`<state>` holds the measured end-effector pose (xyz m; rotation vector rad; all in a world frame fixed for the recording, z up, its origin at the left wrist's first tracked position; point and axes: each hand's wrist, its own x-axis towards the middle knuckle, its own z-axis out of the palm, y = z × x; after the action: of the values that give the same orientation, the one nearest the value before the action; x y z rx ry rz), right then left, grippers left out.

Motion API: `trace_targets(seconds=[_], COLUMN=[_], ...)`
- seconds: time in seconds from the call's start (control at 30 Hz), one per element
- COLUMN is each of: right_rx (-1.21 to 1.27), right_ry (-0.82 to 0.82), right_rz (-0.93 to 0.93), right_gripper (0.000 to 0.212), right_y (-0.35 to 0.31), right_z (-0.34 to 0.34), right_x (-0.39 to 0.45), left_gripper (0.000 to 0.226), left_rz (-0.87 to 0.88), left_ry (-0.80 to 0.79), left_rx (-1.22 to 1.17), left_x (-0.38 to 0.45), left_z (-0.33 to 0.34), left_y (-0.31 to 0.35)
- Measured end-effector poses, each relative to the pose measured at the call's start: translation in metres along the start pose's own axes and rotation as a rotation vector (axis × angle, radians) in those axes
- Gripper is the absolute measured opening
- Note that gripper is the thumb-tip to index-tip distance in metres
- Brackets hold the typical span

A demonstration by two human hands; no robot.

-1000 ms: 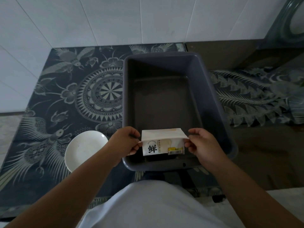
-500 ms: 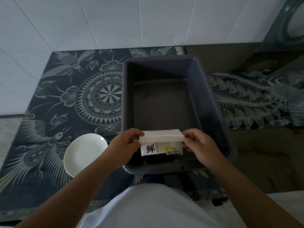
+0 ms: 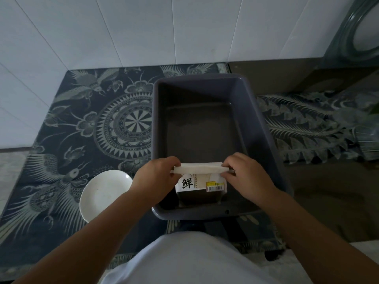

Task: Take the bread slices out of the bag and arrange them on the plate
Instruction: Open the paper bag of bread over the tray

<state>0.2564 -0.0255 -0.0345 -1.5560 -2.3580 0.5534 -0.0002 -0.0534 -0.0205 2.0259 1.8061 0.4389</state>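
Both hands grip the bread bag (image 3: pixel 201 182): my left hand (image 3: pixel 155 179) pinches the left end of its folded white top, my right hand (image 3: pixel 247 177) the right end. I hold the bag over the near end of a grey plastic tub (image 3: pixel 264 128). A white plate (image 3: pixel 104 193) sits on the patterned surface (image 3: pixel 67 124), left of the tub.

White glossy wall tiles (image 3: pixel 143 27) rise behind a dark patterned tabletop (image 3: pixel 82 124) printed with birds and a mandala; light is dim.
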Motion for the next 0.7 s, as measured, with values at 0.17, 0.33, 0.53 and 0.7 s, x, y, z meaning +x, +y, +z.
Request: trace_targets(seconds=[0.17, 0.33, 0.53, 0.7], right_rx=[0.001, -0.014, -0.035, -0.054], right_ry=[0.025, 0.072, -0.004, -0.036], right_rz=[-0.051, -0.064, -0.055, -0.105], right_gripper=[0.009, 0.009, 0.019, 0.02], right_y=[0.006, 0.008, 0.011, 0.011], right_z=[-0.008, -0.014, -0.006, -0.006], right_x=[0.01, 0.017, 0.025, 0.024], left_gripper=[0.009, 0.015, 0.017, 0.016], left_rz=[0.089, 0.119, 0.041, 0.057], left_ry=[-0.029, 0.038, -0.062, -0.078], left_rx=[-0.026, -0.014, 0.028, 0.064], left_x=[0.012, 0.019, 0.028, 0.029], left_z=[-0.004, -0.005, 0.0, 0.006], left_y=[0.001, 0.004, 0.001, -0.002])
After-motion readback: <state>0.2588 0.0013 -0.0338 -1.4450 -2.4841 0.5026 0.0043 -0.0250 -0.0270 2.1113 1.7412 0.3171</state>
